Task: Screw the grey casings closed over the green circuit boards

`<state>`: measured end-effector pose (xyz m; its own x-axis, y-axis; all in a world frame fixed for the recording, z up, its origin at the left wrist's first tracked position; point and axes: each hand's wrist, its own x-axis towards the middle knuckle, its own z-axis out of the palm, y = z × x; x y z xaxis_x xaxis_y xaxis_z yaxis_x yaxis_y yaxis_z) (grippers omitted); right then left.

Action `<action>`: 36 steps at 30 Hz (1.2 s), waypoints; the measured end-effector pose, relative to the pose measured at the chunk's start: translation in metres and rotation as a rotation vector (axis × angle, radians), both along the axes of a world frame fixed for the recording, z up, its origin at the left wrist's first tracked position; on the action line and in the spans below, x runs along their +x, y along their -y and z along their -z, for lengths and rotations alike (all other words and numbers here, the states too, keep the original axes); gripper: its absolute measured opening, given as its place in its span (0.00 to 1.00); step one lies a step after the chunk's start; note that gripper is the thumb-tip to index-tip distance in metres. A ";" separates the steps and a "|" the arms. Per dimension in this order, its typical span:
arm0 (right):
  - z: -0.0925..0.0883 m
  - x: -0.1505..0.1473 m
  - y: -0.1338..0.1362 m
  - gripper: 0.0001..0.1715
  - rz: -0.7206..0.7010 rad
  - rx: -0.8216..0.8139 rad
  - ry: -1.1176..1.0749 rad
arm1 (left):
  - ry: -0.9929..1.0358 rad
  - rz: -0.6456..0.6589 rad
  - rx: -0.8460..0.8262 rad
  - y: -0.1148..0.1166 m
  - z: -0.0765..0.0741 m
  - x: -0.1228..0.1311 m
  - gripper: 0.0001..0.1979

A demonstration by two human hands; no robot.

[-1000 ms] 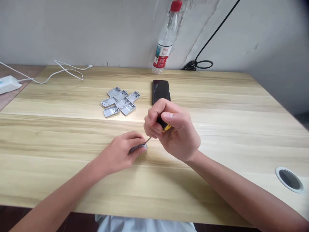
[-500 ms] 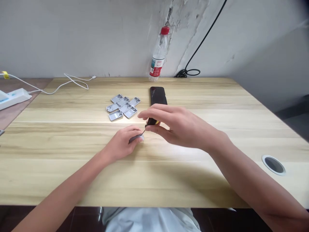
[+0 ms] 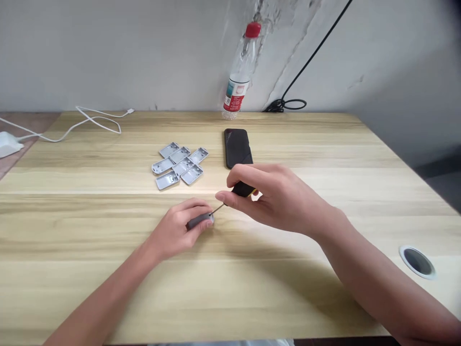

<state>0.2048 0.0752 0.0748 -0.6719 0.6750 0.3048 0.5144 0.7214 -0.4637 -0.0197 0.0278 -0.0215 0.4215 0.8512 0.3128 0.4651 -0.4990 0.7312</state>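
Observation:
My left hand [image 3: 180, 225] is closed around a small grey plastic case [image 3: 197, 221], holding it edge-up against the table. In my right hand [image 3: 277, 199] is a screwdriver [image 3: 242, 189] with a black and yellow handle, gripped between thumb and fingers. Its thin shaft slants down to the left, and the tip meets the right end of the case. Whether a screw sits there is too small to make out. Beyond my left hand lie several light grey plastic shells [image 3: 167, 180], hollow side up, touching and partly overlapping.
A black phone [image 3: 237, 146] lies just past my right hand. Against the wall stands a clear bottle [image 3: 242, 65] with a red cap. A white cable [image 3: 86, 120] runs over the back left, a black cable [image 3: 279, 105] coils behind, and a round grommet [image 3: 418, 262] is at right.
The view has shifted slightly. My right hand has tilted the screwdriver over, so its handle is farther right and more of the shaft shows. My left hand keeps hold of the case.

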 end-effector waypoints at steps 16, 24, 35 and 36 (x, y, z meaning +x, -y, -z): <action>0.002 -0.002 0.000 0.08 -0.227 -0.078 -0.059 | -0.033 -0.009 0.082 0.003 0.001 0.001 0.11; 0.002 -0.006 0.001 0.08 -0.242 -0.042 -0.078 | -0.020 0.051 0.095 -0.004 0.002 0.001 0.10; 0.007 -0.005 -0.001 0.07 -0.191 0.058 -0.139 | -0.019 0.056 0.121 -0.008 0.008 0.004 0.10; 0.007 -0.005 0.000 0.06 -0.176 0.061 -0.133 | -0.024 0.068 0.107 -0.008 0.007 0.003 0.09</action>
